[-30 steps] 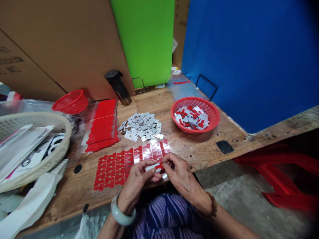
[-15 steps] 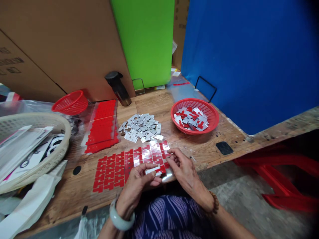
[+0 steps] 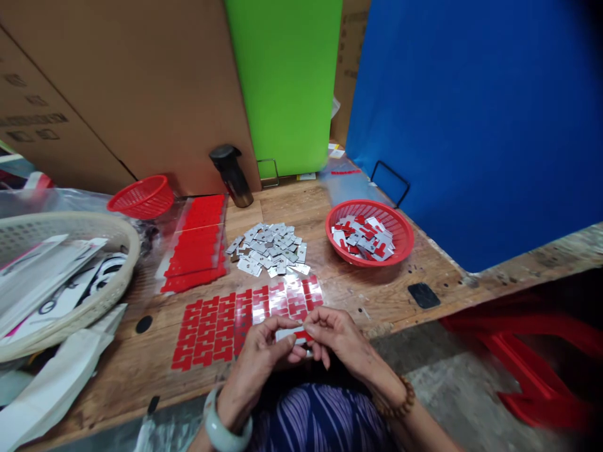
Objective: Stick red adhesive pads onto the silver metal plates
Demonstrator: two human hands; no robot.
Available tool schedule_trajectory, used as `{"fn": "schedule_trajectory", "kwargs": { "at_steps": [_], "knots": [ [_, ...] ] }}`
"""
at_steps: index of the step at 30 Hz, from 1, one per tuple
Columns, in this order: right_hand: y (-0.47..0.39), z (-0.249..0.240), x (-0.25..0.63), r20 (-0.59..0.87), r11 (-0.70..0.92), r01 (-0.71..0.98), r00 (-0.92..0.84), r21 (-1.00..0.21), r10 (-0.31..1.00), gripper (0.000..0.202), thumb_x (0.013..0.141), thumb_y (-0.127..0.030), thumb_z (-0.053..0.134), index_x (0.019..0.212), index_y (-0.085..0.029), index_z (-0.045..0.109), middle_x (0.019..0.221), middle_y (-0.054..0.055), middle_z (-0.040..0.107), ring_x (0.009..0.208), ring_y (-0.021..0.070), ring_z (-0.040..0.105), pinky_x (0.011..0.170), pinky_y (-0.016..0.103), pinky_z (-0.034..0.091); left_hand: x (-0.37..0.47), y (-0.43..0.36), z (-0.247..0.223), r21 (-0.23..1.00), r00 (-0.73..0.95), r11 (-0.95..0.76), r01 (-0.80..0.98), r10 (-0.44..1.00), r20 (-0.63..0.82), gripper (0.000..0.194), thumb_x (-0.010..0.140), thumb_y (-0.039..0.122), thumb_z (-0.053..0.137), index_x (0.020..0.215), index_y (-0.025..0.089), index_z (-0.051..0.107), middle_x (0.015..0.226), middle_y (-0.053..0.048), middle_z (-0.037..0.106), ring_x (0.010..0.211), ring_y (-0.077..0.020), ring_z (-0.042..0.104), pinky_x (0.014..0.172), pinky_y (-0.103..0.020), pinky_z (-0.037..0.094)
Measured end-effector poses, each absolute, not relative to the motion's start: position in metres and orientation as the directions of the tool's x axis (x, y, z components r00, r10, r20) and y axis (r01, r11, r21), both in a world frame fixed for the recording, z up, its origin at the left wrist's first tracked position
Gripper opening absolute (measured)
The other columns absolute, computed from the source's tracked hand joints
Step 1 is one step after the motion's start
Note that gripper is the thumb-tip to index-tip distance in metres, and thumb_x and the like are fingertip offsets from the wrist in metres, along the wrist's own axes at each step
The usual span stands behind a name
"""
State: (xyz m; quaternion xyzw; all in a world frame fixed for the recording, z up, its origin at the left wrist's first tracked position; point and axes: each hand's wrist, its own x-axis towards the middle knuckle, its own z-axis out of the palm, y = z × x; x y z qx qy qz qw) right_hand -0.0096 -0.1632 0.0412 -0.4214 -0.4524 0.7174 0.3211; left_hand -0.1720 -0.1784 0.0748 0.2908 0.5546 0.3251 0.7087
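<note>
Between my two hands, at the table's front edge, is a small flat metal plate (image 3: 286,333) with a red T-shaped sticker (image 3: 301,337) on its right part. My left hand (image 3: 264,348) pinches the plate by its left end. The thumb and fingertips of my right hand (image 3: 336,336) are closed at the sticker's right end; whether they grip it or only press is hard to tell. Just beyond lies a clear sheet of red stickers (image 3: 225,326). Behind it is a pile of bare metal plates (image 3: 271,248). A red basket (image 3: 407,242) holds plates with red stickers.
Stacked red sticker sheets (image 3: 198,245) lie left of the pile, near a small red basket (image 3: 141,198) and a black bottle (image 3: 232,176). A large cream basket (image 3: 129,251) stands at far left. Green (image 3: 287,81) and blue (image 3: 471,125) boards rise behind. A red stool (image 3: 518,351) is at right.
My right hand has come left and down from the sticker sheet's right edge onto the plate, meeting the red sticker. My left hand still holds the plate. The view has shifted slightly.
</note>
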Motion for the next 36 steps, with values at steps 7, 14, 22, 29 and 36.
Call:
{"fn": "schedule_trajectory", "kwargs": {
  "at_steps": [7,14,22,29,36],
  "knots": [
    [-0.151,0.041,0.002,-0.358,-0.448,-0.118,-0.437,-0.886,0.825,0.035,0.072,-0.046,0.065,0.077,-0.013,0.056,0.051,0.000,0.061,0.038,0.0091,0.053,0.040,0.019,0.041,-0.170,-0.173,0.066,0.788,0.133,0.575,-0.220,0.818,-0.560,0.046,0.069,0.033,0.071,0.106,0.011,0.056,0.071,-0.008,0.070,0.060,-0.0117,0.065,0.061,-0.021,0.050],
    [-0.116,0.069,0.014,-0.266,-0.226,-0.579,-0.016,-0.784,0.964,0.027,0.072,-0.036,0.069,0.089,-0.020,0.057,0.080,0.001,0.066,0.058,0.0082,0.059,0.049,0.017,0.046,-0.176,-0.167,0.049,0.793,0.011,0.462,-0.396,0.866,-0.499,0.048,0.064,0.031,0.076,0.106,0.015,0.057,0.099,-0.010,0.067,0.083,-0.0165,0.066,0.081,-0.029,0.049],
    [-0.079,0.059,-0.029,0.024,0.060,0.289,-0.127,-0.955,0.992,0.020,0.081,-0.033,0.054,0.094,-0.018,0.054,0.070,0.000,0.058,0.059,0.0127,0.054,0.057,0.025,0.045,-0.176,-0.169,0.044,0.758,-0.001,0.462,-0.460,0.854,-0.520,0.047,0.063,0.027,0.077,0.103,0.014,0.057,0.098,-0.010,0.066,0.085,-0.0172,0.066,0.082,-0.028,0.049],
    [-0.046,0.047,-0.044,0.214,0.356,0.764,-0.285,-0.539,0.935,0.009,0.080,-0.013,0.048,0.083,-0.014,0.056,0.086,0.008,0.057,0.080,0.0172,0.051,0.072,0.027,0.038,-0.178,-0.172,0.043,0.742,-0.039,0.429,-0.514,0.853,-0.521,0.050,0.064,0.025,0.077,0.107,0.013,0.054,0.095,-0.010,0.067,0.083,-0.0175,0.067,0.080,-0.028,0.050],
    [-0.043,0.053,-0.040,0.221,0.351,0.758,-0.274,-0.550,0.936,0.020,0.083,-0.011,0.040,0.071,-0.014,0.056,0.067,0.003,0.056,0.063,0.0129,0.048,0.061,0.024,0.033,-0.181,-0.173,0.047,0.733,-0.078,0.438,-0.521,0.831,-0.551,0.048,0.063,0.024,0.078,0.105,0.014,0.056,0.101,-0.012,0.066,0.086,-0.0189,0.067,0.079,-0.028,0.051]
  ]
}}
